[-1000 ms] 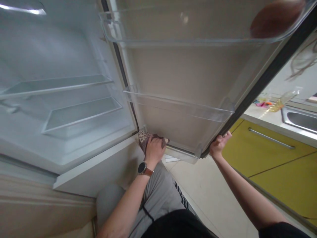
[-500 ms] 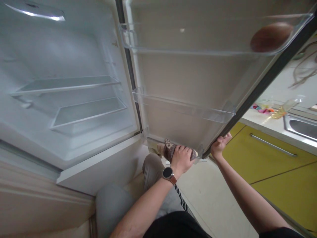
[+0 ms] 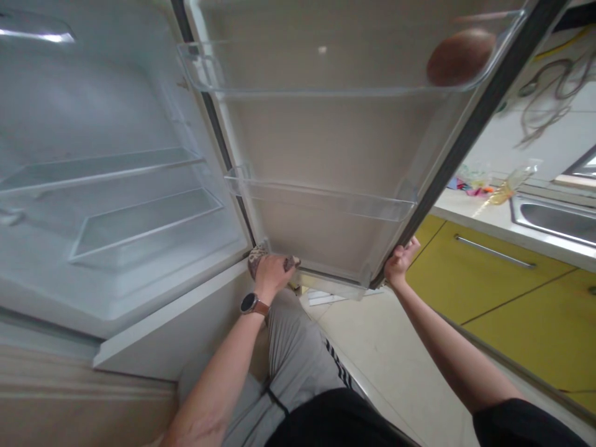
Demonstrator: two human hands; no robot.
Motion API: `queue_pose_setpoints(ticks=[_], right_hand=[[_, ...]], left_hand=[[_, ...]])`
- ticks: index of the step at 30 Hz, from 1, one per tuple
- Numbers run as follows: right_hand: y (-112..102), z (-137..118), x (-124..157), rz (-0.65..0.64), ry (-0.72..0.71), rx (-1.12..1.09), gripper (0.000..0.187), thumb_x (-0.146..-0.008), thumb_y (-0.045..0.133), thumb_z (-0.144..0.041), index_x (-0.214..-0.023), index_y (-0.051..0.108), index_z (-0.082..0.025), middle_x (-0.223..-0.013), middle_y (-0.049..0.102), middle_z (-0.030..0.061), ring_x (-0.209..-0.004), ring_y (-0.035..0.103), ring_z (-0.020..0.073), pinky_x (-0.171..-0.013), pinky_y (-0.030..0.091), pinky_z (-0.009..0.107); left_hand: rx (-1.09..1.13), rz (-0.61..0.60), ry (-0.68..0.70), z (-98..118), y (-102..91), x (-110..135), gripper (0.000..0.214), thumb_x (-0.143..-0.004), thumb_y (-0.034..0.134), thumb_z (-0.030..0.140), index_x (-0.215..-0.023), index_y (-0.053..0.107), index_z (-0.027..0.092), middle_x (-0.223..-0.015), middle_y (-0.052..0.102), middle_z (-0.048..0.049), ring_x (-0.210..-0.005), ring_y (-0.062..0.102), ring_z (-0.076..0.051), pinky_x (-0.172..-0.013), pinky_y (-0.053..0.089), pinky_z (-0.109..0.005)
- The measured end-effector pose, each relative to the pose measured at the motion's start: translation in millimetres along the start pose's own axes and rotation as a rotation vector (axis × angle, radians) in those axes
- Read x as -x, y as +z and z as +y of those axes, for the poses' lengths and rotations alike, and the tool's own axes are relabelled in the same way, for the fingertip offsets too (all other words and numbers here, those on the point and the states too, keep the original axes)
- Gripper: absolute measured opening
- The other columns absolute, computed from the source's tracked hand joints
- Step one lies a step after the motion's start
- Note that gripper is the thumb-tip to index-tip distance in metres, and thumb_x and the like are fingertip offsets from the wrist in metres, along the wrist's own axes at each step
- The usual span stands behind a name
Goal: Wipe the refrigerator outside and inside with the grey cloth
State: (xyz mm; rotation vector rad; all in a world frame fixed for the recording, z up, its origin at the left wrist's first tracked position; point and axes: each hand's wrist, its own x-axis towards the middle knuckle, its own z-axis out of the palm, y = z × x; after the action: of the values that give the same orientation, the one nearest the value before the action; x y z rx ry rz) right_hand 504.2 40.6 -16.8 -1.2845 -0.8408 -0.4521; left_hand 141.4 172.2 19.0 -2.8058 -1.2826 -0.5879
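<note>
My left hand (image 3: 272,273), with a watch (image 3: 249,303) on its wrist, is closed on a brown patterned cloth (image 3: 256,257). The cloth is bunched at the hinge end of the lowest clear door bin (image 3: 333,282). At the lower outer edge of the open fridge door (image 3: 335,136), my right hand (image 3: 398,264) is wrapped round the frame; part of its grip is hidden behind the door. A round reddish-brown thing (image 3: 460,57) lies in the top door bin (image 3: 326,81).
The open fridge compartment (image 3: 116,273) with glass shelves (image 3: 149,214) stands at the left. Yellow cabinets (image 3: 503,292), a counter (image 3: 465,208) with a bottle (image 3: 510,186), and a sink (image 3: 554,214) are at the right. My knee (image 3: 288,323) is below the door.
My left hand has slid the cloth leftward along the lowest door bin, from its outer end to the hinge end. My right hand keeps hold of the door edge; the view has shifted right.
</note>
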Motion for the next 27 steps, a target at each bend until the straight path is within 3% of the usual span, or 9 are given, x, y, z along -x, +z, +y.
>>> queue_pose_setpoints(ticks=[3, 7, 11, 17, 20, 23, 27], right_hand=[[1, -2, 0, 0.014, 0.025, 0.022, 0.076, -0.090, 0.040, -0.081, -0.137, 0.042, -0.021, -0.123, 0.060, 0.0114, -0.114, 0.062, 0.0296, -0.100, 0.048, 0.051], [1, -2, 1, 0.007, 0.038, 0.031, 0.079, -0.089, 0.039, -0.083, -0.139, 0.040, -0.021, -0.123, 0.060, 0.0113, -0.114, 0.062, 0.0291, -0.100, 0.048, 0.051], [1, 0, 2, -0.005, 0.041, 0.040, 0.077, -0.090, 0.037, -0.081, -0.140, 0.039, -0.022, -0.122, 0.059, 0.0113, -0.115, 0.062, 0.0293, -0.099, 0.049, 0.051], [1, -3, 4, 0.011, 0.019, 0.046, 0.073, -0.092, 0.037, -0.076, -0.139, 0.042, -0.021, -0.121, 0.058, 0.0111, -0.119, 0.060, 0.0296, -0.103, 0.047, 0.053], [0, -5, 4, 0.012, 0.015, 0.050, 0.069, -0.093, 0.038, -0.073, -0.138, 0.043, -0.021, -0.123, 0.059, 0.0112, -0.119, 0.060, 0.0295, -0.104, 0.046, 0.053], [-1, -4, 4, 0.002, 0.009, 0.035, 0.067, -0.093, 0.040, -0.072, -0.137, 0.043, -0.021, -0.123, 0.059, 0.0114, -0.118, 0.061, 0.0296, -0.103, 0.047, 0.052], [-2, -2, 5, -0.007, 0.007, 0.020, 0.067, -0.093, 0.041, -0.073, -0.137, 0.043, -0.021, -0.123, 0.059, 0.0113, -0.118, 0.061, 0.0295, -0.102, 0.047, 0.052]], left_hand=[[-0.036, -0.019, -0.018, -9, -3.4, -3, 0.038, -0.098, 0.049, 0.044, -0.089, 0.075, 0.018, -0.094, 0.076, -0.0141, -0.097, 0.069, -0.030, -0.090, 0.043, -0.042], [-0.033, -0.011, -0.003, 9, -2.9, -1, 0.033, -0.096, 0.053, 0.039, -0.089, 0.076, 0.016, -0.094, 0.077, -0.0145, -0.099, 0.069, -0.030, -0.096, 0.041, -0.042], [0.031, -0.041, 0.061, 49, 0.8, 4, 0.032, -0.095, 0.054, 0.037, -0.087, 0.076, 0.016, -0.094, 0.077, -0.0142, -0.095, 0.070, -0.030, -0.095, 0.042, -0.043], [0.192, -0.052, 0.211, 131, 11.9, 13, 0.028, -0.094, 0.056, 0.036, -0.085, 0.075, 0.017, -0.091, 0.077, -0.0119, -0.089, 0.070, -0.027, -0.088, 0.044, -0.041], [0.223, -0.038, 0.280, 159, 17.7, 16, 0.026, -0.092, 0.059, 0.037, -0.086, 0.073, 0.016, -0.089, 0.076, -0.0117, -0.087, 0.069, -0.027, -0.086, 0.044, -0.042], [0.226, -0.020, 0.306, 165, 19.5, 18, 0.026, -0.093, 0.060, 0.039, -0.087, 0.072, 0.016, -0.090, 0.076, -0.0114, -0.089, 0.069, -0.027, -0.086, 0.045, -0.042], [0.211, -0.038, 0.320, 150, 16.1, 16, 0.025, -0.092, 0.061, 0.040, -0.087, 0.072, 0.018, -0.092, 0.076, -0.0103, -0.090, 0.069, -0.028, -0.085, 0.045, -0.042]])
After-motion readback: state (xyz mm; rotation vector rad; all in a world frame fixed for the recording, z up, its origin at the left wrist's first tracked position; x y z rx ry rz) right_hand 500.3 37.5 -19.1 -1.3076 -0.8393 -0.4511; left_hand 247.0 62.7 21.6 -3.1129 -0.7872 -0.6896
